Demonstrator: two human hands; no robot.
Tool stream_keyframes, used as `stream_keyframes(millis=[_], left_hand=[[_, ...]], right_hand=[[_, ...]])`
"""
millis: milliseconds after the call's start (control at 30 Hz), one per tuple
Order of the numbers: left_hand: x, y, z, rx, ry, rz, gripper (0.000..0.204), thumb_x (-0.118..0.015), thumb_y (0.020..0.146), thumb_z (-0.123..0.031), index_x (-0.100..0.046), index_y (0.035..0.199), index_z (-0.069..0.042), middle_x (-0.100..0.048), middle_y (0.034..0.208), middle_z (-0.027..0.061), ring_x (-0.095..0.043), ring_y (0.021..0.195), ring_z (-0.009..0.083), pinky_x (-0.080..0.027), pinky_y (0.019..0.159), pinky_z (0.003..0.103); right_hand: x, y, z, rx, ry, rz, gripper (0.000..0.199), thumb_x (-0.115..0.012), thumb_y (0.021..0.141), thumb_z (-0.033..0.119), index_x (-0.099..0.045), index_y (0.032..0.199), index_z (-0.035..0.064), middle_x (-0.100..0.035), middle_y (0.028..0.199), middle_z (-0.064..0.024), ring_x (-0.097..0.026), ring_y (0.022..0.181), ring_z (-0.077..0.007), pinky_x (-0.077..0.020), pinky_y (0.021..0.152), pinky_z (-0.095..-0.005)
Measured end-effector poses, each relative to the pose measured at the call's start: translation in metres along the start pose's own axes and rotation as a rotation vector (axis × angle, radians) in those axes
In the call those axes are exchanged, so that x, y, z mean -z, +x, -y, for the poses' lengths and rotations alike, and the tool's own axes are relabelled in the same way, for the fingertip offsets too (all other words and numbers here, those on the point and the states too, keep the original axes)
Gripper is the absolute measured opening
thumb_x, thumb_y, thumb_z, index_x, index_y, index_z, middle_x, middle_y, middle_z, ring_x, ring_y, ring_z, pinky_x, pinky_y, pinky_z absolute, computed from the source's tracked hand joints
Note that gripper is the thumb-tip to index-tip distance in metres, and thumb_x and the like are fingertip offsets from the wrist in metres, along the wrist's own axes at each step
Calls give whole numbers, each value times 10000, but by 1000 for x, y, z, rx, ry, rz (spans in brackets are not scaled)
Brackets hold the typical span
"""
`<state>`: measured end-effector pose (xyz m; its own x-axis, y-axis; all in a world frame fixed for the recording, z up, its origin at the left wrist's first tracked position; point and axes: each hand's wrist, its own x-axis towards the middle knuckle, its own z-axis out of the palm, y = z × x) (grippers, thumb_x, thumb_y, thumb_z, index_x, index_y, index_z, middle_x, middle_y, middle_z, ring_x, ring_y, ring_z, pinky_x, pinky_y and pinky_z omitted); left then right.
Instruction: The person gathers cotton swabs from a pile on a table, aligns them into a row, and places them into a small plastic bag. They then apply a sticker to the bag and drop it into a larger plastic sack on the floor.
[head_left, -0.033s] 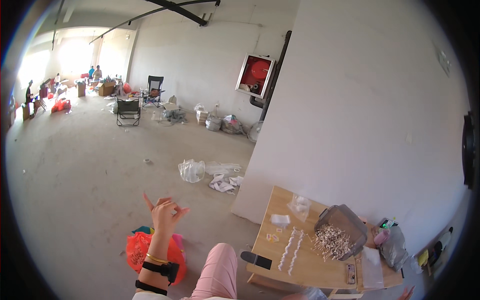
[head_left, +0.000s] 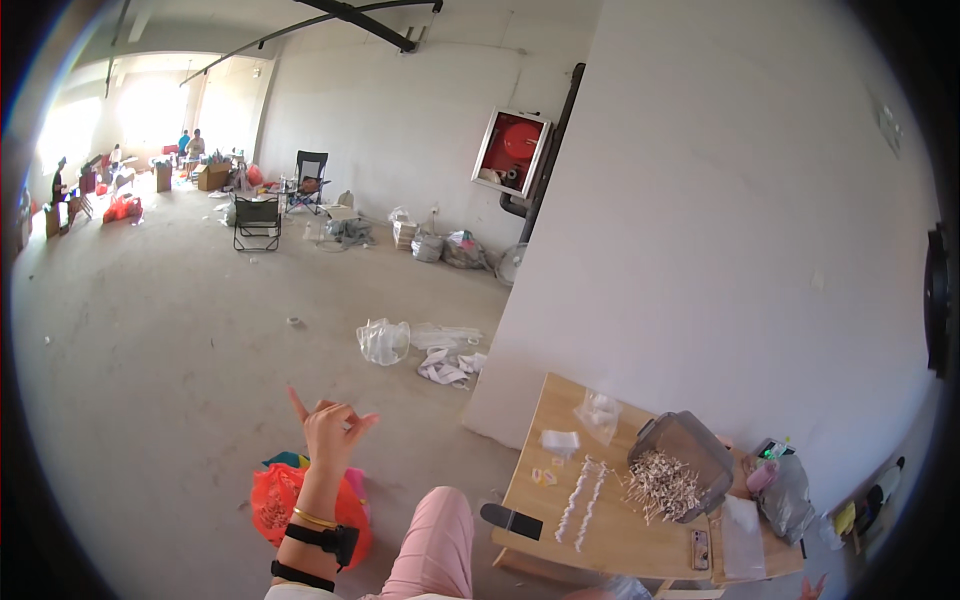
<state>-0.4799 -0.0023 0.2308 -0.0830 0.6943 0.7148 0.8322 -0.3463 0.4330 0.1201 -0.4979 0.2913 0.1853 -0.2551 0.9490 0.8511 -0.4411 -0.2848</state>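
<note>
Nothing is shifting between the earlier frame and this one: the left hand [head_left: 330, 428] is still lifting above the floor at lower left, its fingers [head_left: 298, 402] spreading wide with the thumb and little finger sticking out and nothing in them. Two dark bands and a gold bracelet are sitting on that wrist. Just below and behind the hand, an orange plastic bag [head_left: 275, 505] is lying on the floor. A pink trouser leg [head_left: 435, 545] is showing at the lower centre. The right hand is barely peeking in at the lower right edge [head_left: 812, 586]; whether its fingers are spreading or closing cannot be told. At lower right, the wooden tabletop [head_left: 625, 540] is carrying two rows of small white pieces [head_left: 582, 500], a grey bin of pale sticks [head_left: 680, 470] and a black phone [head_left: 510, 520]. Farther up, clear plastic bags [head_left: 385, 340] are lying on the concrete floor [head_left: 150, 380], and a folding chair [head_left: 257, 222] is standing at upper left.
</note>
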Motion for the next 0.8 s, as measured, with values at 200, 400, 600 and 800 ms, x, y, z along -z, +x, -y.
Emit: stream_keyframes(millis=[200,400,600,800], left_hand=[[-12,-13,5,287,-242,35,560,-765,817,-255,-544,1310,-107,-552,549,46,-592,591,251,-485,711,410],[-13,-12,-12,251,-465,-104,859,-746,823,-144,-258,1529,-112,-654,963,123,-630,671,253,-517,638,374],[-11,-11,-12,57,-315,-224,939,-773,773,-177,-233,1533,-60,-429,1453,204,-513,1203,366,-403,1021,435],[-5,-10,-21,106,-119,-289,910,-766,766,-234,-272,1510,-61,-447,1432,191,-395,1338,382,-199,1163,531]], right_hand=[[9,-6,-2,-543,24,286,509,-417,1042,396,-604,1303,1,-641,1189,-268,-574,1149,-392,-424,1005,-477],[-12,-4,-44,4,-260,192,721,-551,972,487,-382,1476,0,-387,1467,-312,-375,1363,-429,-311,1136,-486],[-21,9,22,-168,-20,146,683,-514,997,455,-389,1459,-33,-386,1480,-302,-381,1370,-426,-311,1134,-495],[-29,2,8,-218,5,-75,514,-539,996,370,-556,1302,-44,-573,1279,-255,-550,1175,-372,-430,1012,-464]])
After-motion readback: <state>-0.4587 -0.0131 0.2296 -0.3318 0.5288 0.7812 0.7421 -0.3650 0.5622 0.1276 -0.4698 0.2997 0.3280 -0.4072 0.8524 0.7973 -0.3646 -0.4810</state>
